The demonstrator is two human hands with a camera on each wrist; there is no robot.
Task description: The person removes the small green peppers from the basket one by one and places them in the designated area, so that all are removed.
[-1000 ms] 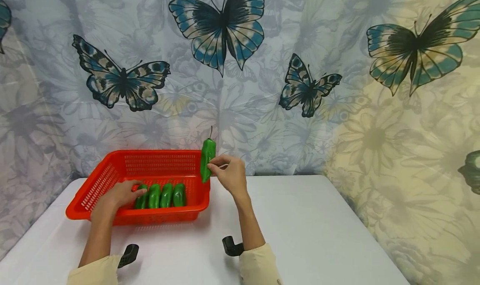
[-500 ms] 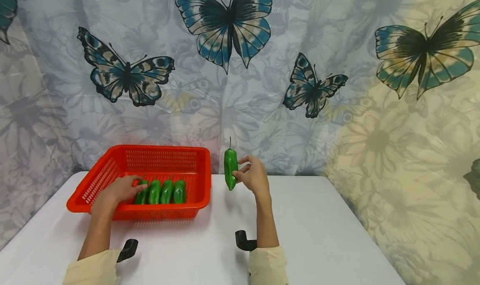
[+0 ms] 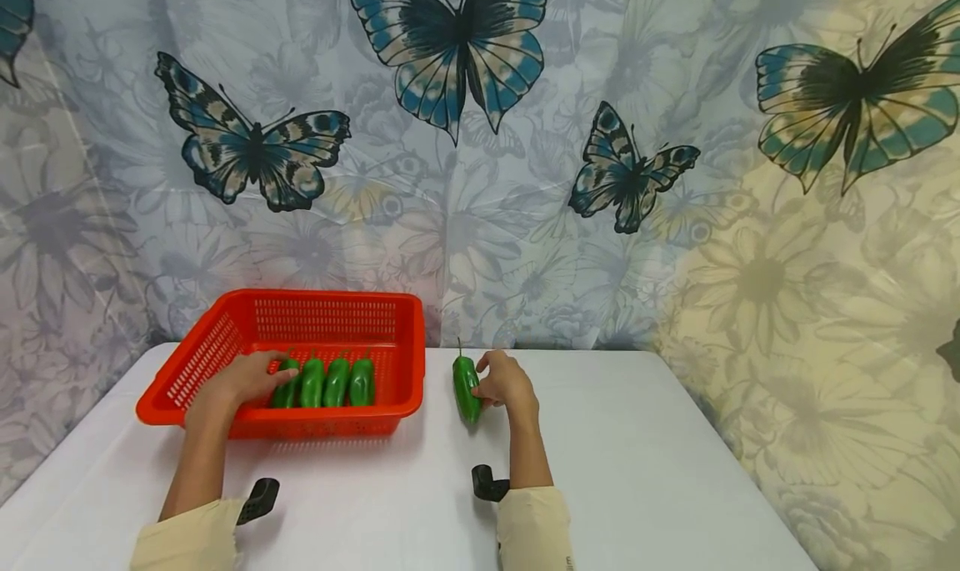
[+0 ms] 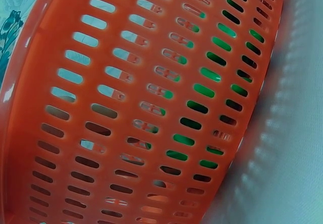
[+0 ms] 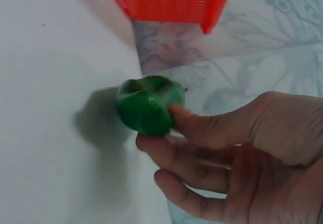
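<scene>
My right hand [image 3: 507, 382] pinches a green chili pepper [image 3: 465, 388] between thumb and fingers, right of the red basket [image 3: 330, 421]. This pepper hangs nearly upright, stem up, its tip low over the white table; whether it touches cannot be told. In the right wrist view the pepper [image 5: 149, 107] shows end-on at the fingertips. Inside the basket stand several more green chili peppers [image 3: 336, 383] in a row. My left hand [image 3: 238, 383] reaches over the basket's front left, thumb and forefinger about the leftmost pepper [image 3: 287, 392]; its other fingers are hidden.
The basket's slotted wall [image 4: 126, 93] fills most of the left wrist view, with green showing through. A white table [image 3: 637, 454] extends to the right. Behind it hangs a butterfly-print cloth [image 3: 517, 246]. Black wrist mounts [image 3: 491, 483] stick out from the sleeves.
My right hand has carried its pepper rightward out over the basket's right rim, then down toward the table. The left hand stays at the leftmost pepper. The head view has shifted slightly.
</scene>
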